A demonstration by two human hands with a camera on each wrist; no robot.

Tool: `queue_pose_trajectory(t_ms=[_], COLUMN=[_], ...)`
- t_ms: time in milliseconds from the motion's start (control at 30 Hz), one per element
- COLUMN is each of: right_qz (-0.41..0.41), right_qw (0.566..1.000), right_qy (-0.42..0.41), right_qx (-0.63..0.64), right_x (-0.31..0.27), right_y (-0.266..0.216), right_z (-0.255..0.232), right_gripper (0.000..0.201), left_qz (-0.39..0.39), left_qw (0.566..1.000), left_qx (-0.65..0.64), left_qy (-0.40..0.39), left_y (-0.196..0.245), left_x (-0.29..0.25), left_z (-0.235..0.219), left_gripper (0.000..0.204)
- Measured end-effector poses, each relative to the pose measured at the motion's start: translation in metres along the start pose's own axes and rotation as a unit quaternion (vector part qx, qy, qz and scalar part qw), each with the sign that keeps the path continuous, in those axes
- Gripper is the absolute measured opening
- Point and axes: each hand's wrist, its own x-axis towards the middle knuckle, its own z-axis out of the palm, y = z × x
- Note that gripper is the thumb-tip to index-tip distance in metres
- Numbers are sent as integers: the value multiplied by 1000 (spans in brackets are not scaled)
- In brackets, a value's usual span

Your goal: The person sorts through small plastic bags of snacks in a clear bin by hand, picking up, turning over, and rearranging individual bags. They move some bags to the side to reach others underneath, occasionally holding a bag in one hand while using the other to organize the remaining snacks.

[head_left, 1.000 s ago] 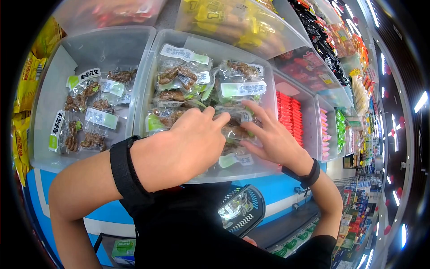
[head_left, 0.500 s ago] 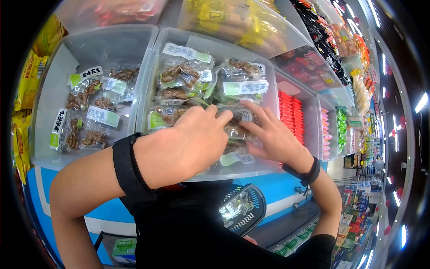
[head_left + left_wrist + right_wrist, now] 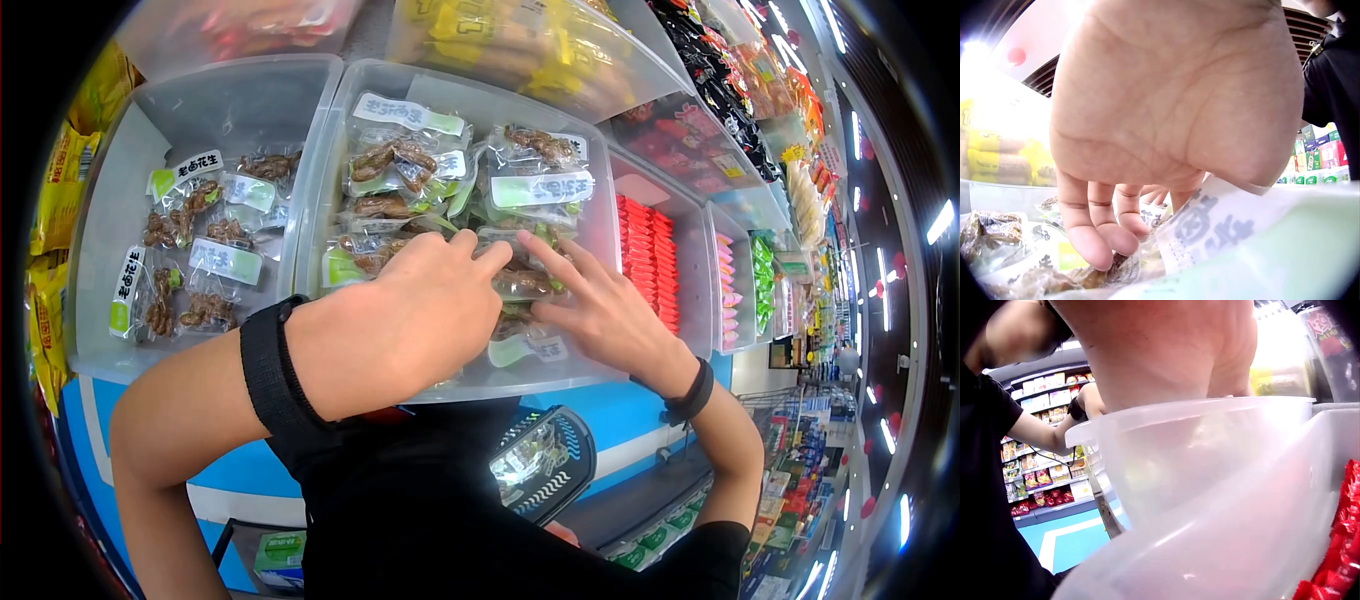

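Clear packets of braised peanuts (image 3: pixel 395 165) with white-and-green labels lie in a translucent bin (image 3: pixel 600 200) in front of me. My left hand (image 3: pixel 405 320) reaches palm down into it. In the left wrist view its fingers (image 3: pixel 1088 244) bend loosely, with tips touching packets, and a packet's label (image 3: pixel 1210 231) covers the thumb. My right hand (image 3: pixel 605 305) comes in from the right, its fingers spread and fairly straight over a peanut packet (image 3: pixel 525 280) between the two hands. In the right wrist view the bin wall (image 3: pixel 1166 462) hides those fingers.
To the left stands another bin (image 3: pixel 105 300) with more peanut packets (image 3: pixel 225 262). Red packets (image 3: pixel 648 260) fill a bin on the right. Bins with yellow packs (image 3: pixel 500 45) stand behind. A shopping basket (image 3: pixel 575 455) is below the front edge.
My right fingers have shifted slightly left over the packets, and more green shows on the packets beneath them. The left hand stays nearly in place.
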Motion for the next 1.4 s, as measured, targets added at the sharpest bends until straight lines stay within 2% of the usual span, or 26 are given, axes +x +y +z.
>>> queue_pose_trajectory(t_ms=[100,200,333,500,600,733,1067,1400], right_qz=[17,9,-13,38,25,47,40,34], right_qw=[999,998,998,996,999,999,999,998], right_qy=[-20,-40,-52,-64,-31,-12,4,-47], right_qx=[40,38,16,45,-2,13,-24,-31], right_x=[1,3,5,2,3,4,5,5], right_y=[-4,-3,0,-4,-9,-13,-13,-10], right_z=[-9,-11,-11,-3,4,8,19,14], right_gripper=[22,32,36,44,43,44,44,63], left_qz=[-2,-1,5,1,7,25,8,12], left_qw=[1000,1000,1000,1000,1000,998,1000,1000], left_qx=[-2,-5,-5,-9,-4,-4,-18,-13], left_qy=[2,4,-7,1,9,52,15,4], left_y=[1,0,-1,0,0,0,-1,-2], left_x=[0,0,0,1,0,0,6,6], left_z=[0,0,-2,0,2,7,5,8], left_gripper=[11,11,11,11,12,13,17,19])
